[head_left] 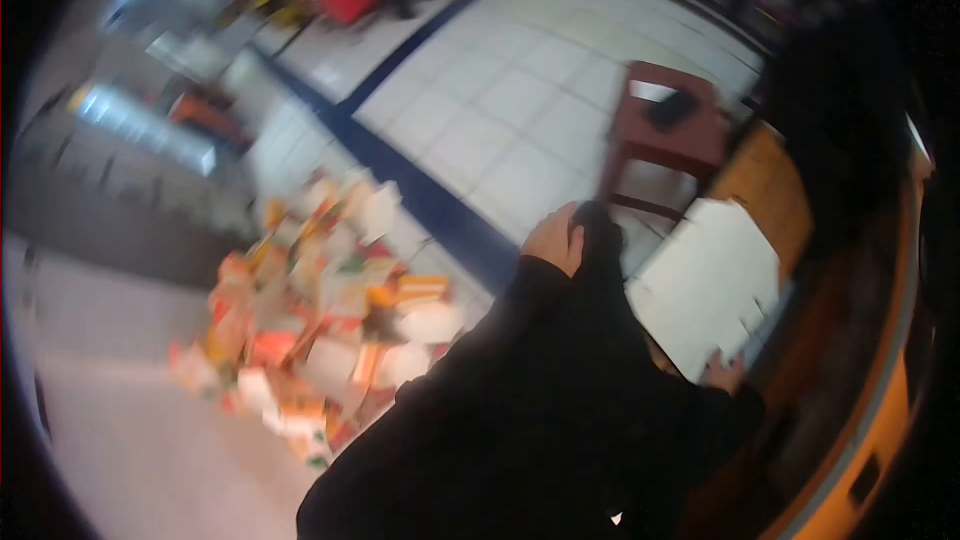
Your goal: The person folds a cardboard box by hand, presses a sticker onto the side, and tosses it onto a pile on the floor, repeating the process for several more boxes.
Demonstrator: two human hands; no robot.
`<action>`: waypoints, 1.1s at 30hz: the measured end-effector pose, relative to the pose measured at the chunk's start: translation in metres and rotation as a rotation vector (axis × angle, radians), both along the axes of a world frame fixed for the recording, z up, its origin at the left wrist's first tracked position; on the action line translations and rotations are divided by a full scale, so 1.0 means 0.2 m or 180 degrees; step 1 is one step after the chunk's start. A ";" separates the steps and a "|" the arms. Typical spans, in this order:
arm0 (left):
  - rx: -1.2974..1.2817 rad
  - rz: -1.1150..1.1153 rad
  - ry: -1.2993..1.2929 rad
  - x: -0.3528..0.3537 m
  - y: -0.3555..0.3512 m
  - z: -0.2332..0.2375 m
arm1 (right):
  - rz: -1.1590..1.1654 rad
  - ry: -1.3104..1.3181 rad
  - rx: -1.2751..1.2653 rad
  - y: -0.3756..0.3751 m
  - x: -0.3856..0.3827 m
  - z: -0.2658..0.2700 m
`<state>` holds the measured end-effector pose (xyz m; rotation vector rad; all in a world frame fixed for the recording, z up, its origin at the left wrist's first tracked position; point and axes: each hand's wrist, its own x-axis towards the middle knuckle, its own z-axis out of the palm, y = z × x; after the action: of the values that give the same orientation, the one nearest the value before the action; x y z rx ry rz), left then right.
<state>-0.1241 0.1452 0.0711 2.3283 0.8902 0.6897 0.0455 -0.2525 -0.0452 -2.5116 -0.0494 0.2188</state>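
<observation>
My left hand (556,239) lies over my dark-clothed knee (600,230), its fingers stretched out and nothing visible in them. A white flat sheet (706,285), perhaps a stack of paper or card, lies to the right of my legs with small dark slits near one edge. At its lower edge is my right hand (722,372), fingers apart and touching or almost touching it. Motion blur hides the exact contact. Black sleeves cover both arms.
A large heap of crumpled orange, white and red printed paper or packaging (320,320) covers the floor at left. A maroon stool (665,125) bears a dark object. Under the white sheet is a wooden surface (768,180). A blue stripe (420,180) crosses the tiles.
</observation>
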 end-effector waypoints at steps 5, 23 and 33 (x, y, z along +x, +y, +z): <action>-0.0272 -0.1003 0.0745 0.53 -0.38 -0.29 | -0.0301 -0.0102 -0.0288 0.07 -0.09 0.10; 0.0237 -0.1977 0.0848 0.52 -0.52 -0.31 | -0.0775 -0.0272 0.0264 0.13 -0.13 0.25; 0.0013 -0.2857 0.1419 0.57 -0.62 -0.29 | 0.0441 -0.0544 0.0256 0.20 -0.15 0.21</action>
<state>-0.0103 0.0203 0.0129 2.5685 -0.0646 -0.2074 0.0155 -0.2117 -0.0039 -2.4427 -0.2961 0.0560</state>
